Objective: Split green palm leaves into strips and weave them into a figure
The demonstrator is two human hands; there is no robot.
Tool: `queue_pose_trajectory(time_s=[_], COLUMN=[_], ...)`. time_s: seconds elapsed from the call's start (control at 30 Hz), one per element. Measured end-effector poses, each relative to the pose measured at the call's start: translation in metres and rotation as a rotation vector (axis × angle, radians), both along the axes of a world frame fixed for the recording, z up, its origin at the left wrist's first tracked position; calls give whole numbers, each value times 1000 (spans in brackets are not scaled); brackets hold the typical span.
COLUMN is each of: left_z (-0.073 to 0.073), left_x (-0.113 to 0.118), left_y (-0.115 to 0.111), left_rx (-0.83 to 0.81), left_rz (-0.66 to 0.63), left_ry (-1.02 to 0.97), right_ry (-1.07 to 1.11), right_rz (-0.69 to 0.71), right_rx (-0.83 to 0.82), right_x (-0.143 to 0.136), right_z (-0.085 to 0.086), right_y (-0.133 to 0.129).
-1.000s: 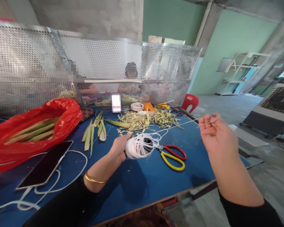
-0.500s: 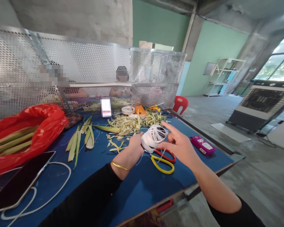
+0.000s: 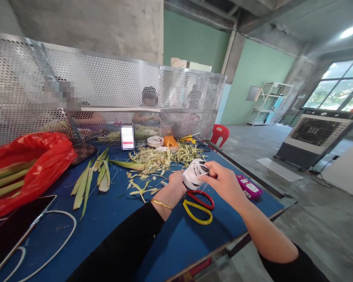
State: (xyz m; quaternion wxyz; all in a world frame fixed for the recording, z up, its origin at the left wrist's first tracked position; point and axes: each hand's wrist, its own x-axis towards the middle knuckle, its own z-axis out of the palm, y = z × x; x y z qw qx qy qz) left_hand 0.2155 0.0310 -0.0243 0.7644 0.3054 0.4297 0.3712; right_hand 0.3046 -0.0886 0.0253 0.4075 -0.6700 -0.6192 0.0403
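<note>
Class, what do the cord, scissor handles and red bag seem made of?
White cord: matte, cotton or synthetic unclear; fine wound strands show.
Scissor handles: smooth, perhaps plastic; solid red and yellow.
Red bag: thin glossy plastic, likely, given crinkles and bright highlights.

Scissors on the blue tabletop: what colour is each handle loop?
One red loop, one yellow loop; clearest in the head view.

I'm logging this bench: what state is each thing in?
White string roll: wound, held
Left hand: gripping the roll
Right hand: touching the roll's end
Scissors: handles spread, blades mostly hidden
Red bag: open, stalks inside
Tablet: lying flat, screen dark
Shavings: loosely heaped
Air cooler: upright; whether running unclear
</note>
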Motion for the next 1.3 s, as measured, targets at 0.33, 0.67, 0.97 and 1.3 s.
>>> queue_pose_trajectory(time_s=[0.33, 0.67, 0.97, 1.3], left_z=[6, 19, 40, 31], left_x=[-51, -67, -65, -95], left_y=[2, -26, -57, -68], left_rx=[207, 365, 583, 469], left_rz=[106, -112, -454, -748], left_ry=[221, 125, 13, 9], right_ry=[-115, -19, 308, 158], right_rz=[-238, -267, -54, 112], right_rx=[-183, -107, 135, 16], right_x=[37, 31, 6, -39], right_z=[1, -16, -16, -36], right_y=[44, 47, -13, -42])
